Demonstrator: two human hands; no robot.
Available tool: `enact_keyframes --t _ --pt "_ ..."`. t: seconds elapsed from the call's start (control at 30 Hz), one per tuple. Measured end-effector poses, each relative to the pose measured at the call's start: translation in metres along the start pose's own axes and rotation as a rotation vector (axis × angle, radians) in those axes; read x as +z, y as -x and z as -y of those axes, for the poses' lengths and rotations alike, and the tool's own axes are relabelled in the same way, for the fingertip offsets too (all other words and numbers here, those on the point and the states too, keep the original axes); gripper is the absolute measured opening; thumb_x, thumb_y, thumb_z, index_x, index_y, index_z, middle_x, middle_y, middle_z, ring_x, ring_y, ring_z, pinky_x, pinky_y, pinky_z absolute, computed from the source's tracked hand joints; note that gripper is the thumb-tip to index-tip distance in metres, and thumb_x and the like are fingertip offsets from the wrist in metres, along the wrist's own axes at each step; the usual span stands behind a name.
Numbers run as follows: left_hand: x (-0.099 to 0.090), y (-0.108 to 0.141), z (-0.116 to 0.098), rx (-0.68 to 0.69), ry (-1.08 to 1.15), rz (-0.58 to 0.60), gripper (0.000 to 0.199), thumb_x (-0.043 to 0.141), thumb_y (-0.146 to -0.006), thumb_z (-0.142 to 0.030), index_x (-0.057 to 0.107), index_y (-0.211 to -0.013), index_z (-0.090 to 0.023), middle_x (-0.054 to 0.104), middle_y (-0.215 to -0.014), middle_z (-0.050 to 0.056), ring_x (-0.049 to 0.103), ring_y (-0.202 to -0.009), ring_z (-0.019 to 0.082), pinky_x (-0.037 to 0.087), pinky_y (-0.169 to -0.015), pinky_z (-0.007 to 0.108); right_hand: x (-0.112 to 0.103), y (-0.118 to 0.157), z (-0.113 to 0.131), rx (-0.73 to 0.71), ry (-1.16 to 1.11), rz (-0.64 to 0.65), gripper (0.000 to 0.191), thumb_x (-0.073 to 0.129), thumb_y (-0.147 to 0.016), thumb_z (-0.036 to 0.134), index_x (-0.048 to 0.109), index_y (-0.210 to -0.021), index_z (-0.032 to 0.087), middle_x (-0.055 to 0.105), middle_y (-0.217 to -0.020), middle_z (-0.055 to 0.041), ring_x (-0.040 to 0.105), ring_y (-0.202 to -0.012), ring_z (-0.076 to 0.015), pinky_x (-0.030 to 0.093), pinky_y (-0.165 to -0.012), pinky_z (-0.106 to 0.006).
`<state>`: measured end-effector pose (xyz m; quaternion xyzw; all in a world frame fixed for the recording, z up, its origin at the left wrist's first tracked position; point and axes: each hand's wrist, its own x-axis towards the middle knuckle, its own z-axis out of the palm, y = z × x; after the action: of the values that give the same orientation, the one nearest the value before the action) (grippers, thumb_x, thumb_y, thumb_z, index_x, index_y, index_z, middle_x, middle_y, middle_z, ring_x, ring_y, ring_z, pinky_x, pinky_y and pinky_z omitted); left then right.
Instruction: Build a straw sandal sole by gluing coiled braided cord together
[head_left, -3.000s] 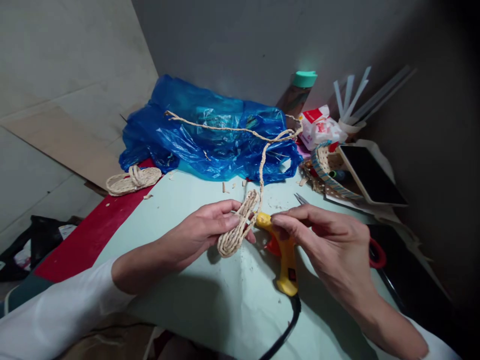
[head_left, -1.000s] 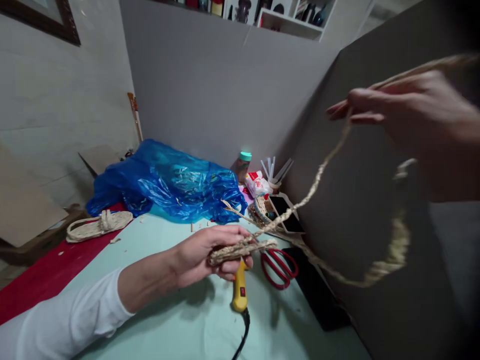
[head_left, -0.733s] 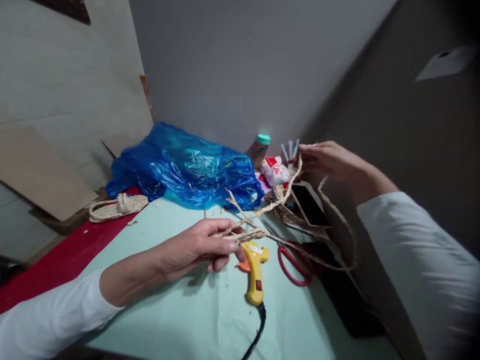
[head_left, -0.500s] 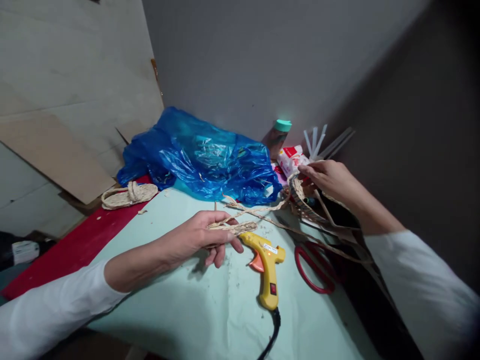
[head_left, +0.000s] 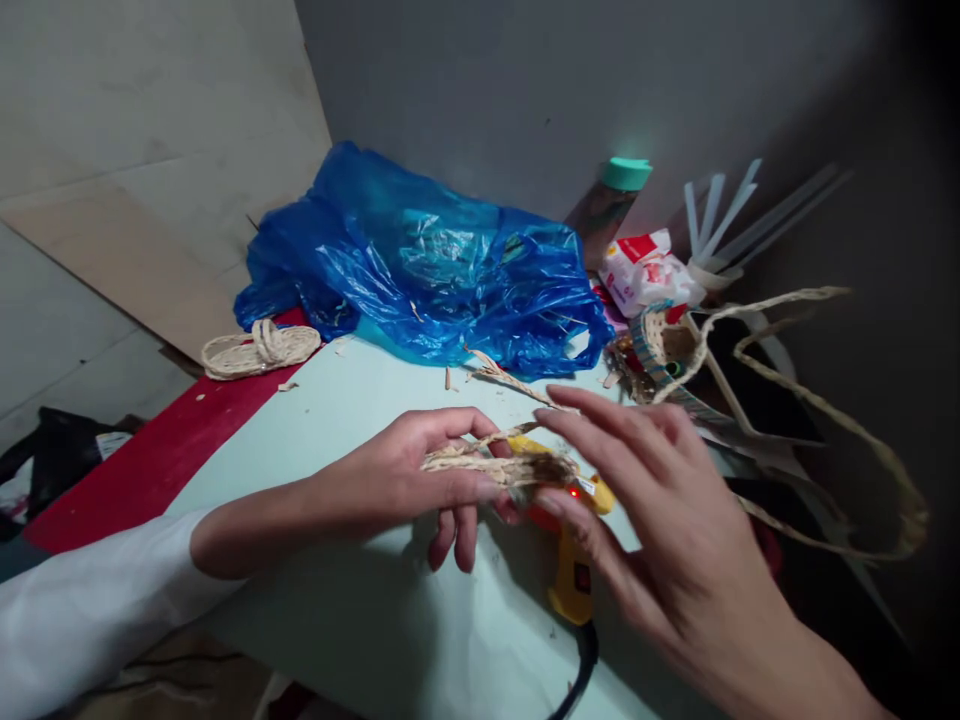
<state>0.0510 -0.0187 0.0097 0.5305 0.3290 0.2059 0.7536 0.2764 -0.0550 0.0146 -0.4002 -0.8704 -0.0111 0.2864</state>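
Note:
My left hand (head_left: 435,470) is closed around a small coiled piece of braided straw (head_left: 499,467), pinching it between thumb and fingers above the table. My right hand (head_left: 645,500) is at the far end of that piece, thumb and fingers apart around the tip; I cannot tell whether it touches. Beneath both hands lies a yellow glue gun (head_left: 571,590), a red light lit on it, its body partly hidden. A long straw braid (head_left: 840,425) loops out beyond my right hand.
A finished-looking straw slipper (head_left: 262,350) rests on the red cloth at left. A blue plastic bag (head_left: 442,265) covers the back. Behind stand a green-capped bottle (head_left: 611,200), clear sticks (head_left: 720,215) and a red-and-white packet (head_left: 649,270). A striped basket (head_left: 654,345) sits at right.
My right hand has left the braid by the basket and come down and leftward to the coiled piece. My left hand keeps its hold. The view has shifted.

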Motion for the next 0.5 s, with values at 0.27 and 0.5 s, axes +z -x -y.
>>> enact_keyframes --t 0.27,0.5 --pt "-0.001 -0.004 0.004 0.026 0.029 -0.076 0.023 0.062 -0.092 -0.025 0.048 -0.109 -0.019 0.074 -0.088 0.006 0.066 -0.050 0.011 0.051 -0.046 0.020 0.009 0.008 -0.006 0.060 -0.012 0.025 0.025 0.053 -0.099 0.014 0.059 -0.122 0.020 0.062 -0.102 -0.0064 0.045 -0.084 -0.0202 0.037 -0.071 -0.037" --pt "-0.004 -0.003 0.007 0.089 0.009 -0.145 0.016 0.057 -0.095 -0.027 0.054 -0.106 -0.016 0.074 -0.083 0.007 0.067 -0.053 0.014 0.052 -0.046 0.021 0.005 0.004 -0.011 0.084 -0.127 -0.050 0.019 0.059 -0.097 0.020 0.062 -0.116 0.018 0.063 -0.101 -0.0061 0.051 -0.087 -0.0202 0.039 -0.076 -0.039"
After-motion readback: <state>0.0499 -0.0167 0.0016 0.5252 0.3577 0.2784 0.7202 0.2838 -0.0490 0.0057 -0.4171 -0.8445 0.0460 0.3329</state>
